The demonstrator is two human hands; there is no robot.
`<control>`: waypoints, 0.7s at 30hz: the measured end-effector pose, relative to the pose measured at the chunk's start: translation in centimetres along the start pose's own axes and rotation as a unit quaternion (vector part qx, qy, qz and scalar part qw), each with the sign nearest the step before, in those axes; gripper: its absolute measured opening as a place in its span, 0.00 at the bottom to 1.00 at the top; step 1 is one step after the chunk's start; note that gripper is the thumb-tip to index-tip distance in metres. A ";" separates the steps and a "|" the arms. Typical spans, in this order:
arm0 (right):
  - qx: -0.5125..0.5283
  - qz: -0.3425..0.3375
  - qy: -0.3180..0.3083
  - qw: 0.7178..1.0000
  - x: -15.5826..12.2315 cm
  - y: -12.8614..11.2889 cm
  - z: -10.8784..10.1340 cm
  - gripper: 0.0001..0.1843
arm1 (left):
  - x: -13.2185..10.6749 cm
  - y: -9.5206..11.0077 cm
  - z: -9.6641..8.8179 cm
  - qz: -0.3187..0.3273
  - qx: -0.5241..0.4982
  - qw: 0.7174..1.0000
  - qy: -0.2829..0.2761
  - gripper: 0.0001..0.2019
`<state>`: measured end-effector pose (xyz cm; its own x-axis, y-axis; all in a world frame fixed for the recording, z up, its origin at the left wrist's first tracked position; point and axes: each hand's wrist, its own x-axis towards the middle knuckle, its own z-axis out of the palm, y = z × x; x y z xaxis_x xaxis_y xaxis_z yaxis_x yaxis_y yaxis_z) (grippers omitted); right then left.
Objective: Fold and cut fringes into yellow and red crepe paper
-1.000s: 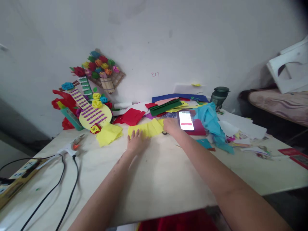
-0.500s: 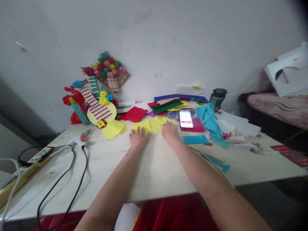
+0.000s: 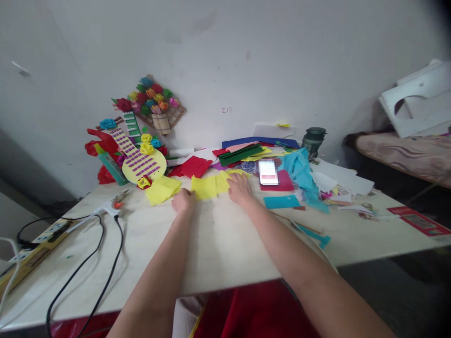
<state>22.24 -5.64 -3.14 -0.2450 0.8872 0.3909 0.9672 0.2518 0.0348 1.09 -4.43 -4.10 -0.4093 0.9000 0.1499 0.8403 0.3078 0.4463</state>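
The yellow crepe paper strip (image 3: 204,188) lies on the white counter (image 3: 225,253), between and under the two hands, in front of a red paper piece (image 3: 196,166). The left hand (image 3: 183,201) is at the strip's left end with its fingers curled in; whether they pinch the paper's edge, I cannot tell. The right hand (image 3: 239,187) rests on the strip's right part, its fingers a little apart and laid over the paper.

As for progress, the strip appears spread out and lightly creased, with no rolling or gluing visible on it. More yellow sheets (image 3: 161,190) lie just left of the left hand, looking flat and unshaped. Finished work stands behind them: a guitar-shaped craft (image 3: 146,166) with purple-striped decoration, and yellow paper roses (image 3: 146,148) above its body. The glue gun (image 3: 109,210) lies on the left side, apart from both hands. A turquoise paper piece (image 3: 281,202) sits to the right, near a lit phone (image 3: 268,172).
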 end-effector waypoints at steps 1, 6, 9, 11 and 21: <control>0.001 -0.011 -0.009 1.000 0.0 -0.1 0.1 0.21 | 0.0 -0.1 0.0 -0.007 -0.012 1.000 -0.002 0.15; -0.004 0.015 -0.059 0.998 0.1 0.2 1.0 0.22 | -0.1 -0.6 -0.3 -0.028 -0.053 0.998 0.021 0.14; -0.002 0.040 -0.079 0.996 0.3 0.2 1.4 0.20 | -0.3 -0.5 -0.4 -0.028 -0.066 0.997 0.023 0.13; -0.006 0.052 -0.086 0.995 0.5 0.0 1.4 0.19 | -0.4 -0.4 -0.6 -0.029 -0.063 0.997 0.018 0.14; -0.014 0.059 -0.070 0.996 0.5 -0.3 1.3 0.19 | -2.9 2.7 -0.3 0.255 0.061 0.962 0.073 0.18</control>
<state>21.70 -4.75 -4.14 -0.1340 0.9559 0.2614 0.9909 0.1327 0.0227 4.40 -6.29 -3.07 0.0296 0.8934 0.4482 0.9768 -0.1210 0.1768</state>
